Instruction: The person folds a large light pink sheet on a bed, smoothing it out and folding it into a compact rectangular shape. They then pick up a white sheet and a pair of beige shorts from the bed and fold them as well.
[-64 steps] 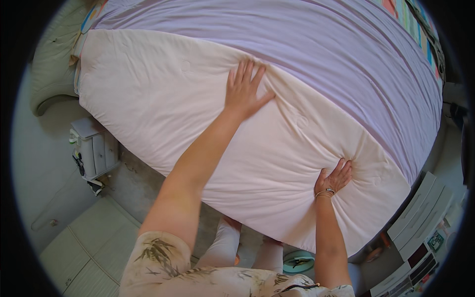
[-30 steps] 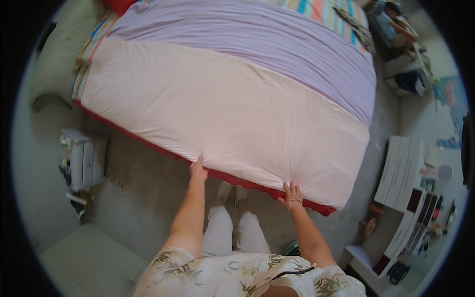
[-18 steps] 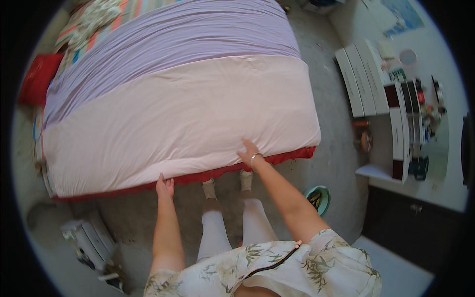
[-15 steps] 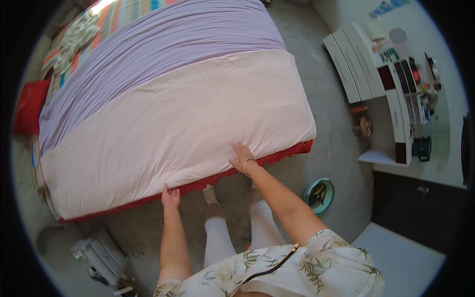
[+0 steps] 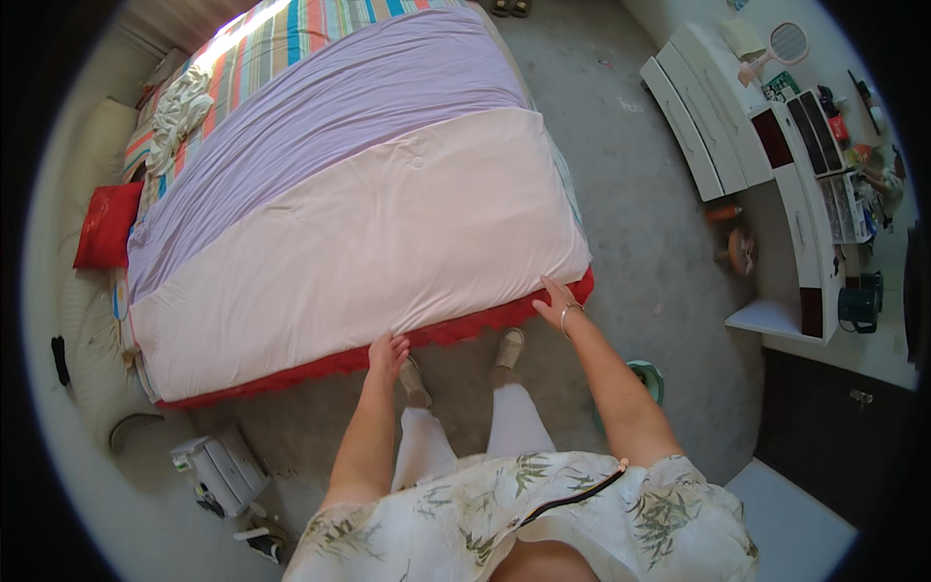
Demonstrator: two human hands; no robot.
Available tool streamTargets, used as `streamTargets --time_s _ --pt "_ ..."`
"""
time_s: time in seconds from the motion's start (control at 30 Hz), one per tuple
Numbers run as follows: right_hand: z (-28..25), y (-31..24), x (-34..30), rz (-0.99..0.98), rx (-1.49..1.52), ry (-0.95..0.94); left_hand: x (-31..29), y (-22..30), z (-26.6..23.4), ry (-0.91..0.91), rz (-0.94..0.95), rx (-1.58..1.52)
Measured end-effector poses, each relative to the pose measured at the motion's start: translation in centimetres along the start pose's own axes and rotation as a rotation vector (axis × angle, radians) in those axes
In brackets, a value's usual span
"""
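Observation:
A pale pink sheet lies folded back over the near part of the bed, next to a lilac layer. Along its near edge hangs a red ruffled bed skirt. My left hand is at the sheet's near edge, fingers bent together over the hem, where small creases gather. Farther right, close to the bed's near right corner, my right hand touches the edge with fingers extended and thumb apart. A bracelet circles the right wrist.
A red pillow and a crumpled white cloth are on the far left. White drawers and a dressing table stand along the right wall. Partly behind my right forearm is a green basin; a small drawer unit is at lower left.
My right hand has slid right along the sheet's edge toward the corner. My left hand has also moved right, its fingers now bent over the hem. The view has shifted.

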State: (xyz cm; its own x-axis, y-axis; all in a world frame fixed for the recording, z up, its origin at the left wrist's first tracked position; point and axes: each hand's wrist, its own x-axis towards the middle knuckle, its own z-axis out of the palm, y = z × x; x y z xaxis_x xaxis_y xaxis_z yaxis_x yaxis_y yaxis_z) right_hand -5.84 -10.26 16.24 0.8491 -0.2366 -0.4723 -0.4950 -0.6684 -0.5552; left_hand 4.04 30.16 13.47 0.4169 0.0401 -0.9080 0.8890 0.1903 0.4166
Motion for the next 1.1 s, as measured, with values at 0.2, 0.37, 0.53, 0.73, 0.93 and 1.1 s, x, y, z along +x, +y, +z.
streamTargets --time_s 0.2,0.37,0.53,0.73,0.93,1.1 --pt "-4.4 -2.1 -0.1 0.026 0.632 0.055 -11.2 3.9 14.0 -0.309 0.204 -0.006" --pt "-7.2 -1.1 -1.3 0.017 0.613 0.024 -8.2 4.0 14.7 -0.220 0.289 -0.004" --pt "-12.3 -1.8 -3.6 0.001 0.536 0.014 -6.7 4.8 12.2 -0.134 0.303 -0.029" --pt "-17.7 -0.3 1.1 -0.017 0.649 -0.020 -6.0 3.4 12.6 -0.058 0.202 -0.056" --pt "-23.0 2.3 9.6 -0.218 0.609 -0.178 -5.2 1.0 17.7 0.136 0.237 -0.155" --pt "-27.7 9.5 17.1 -0.302 0.507 -0.307 -8.7 -4.9 26.6 0.308 0.250 -0.208"
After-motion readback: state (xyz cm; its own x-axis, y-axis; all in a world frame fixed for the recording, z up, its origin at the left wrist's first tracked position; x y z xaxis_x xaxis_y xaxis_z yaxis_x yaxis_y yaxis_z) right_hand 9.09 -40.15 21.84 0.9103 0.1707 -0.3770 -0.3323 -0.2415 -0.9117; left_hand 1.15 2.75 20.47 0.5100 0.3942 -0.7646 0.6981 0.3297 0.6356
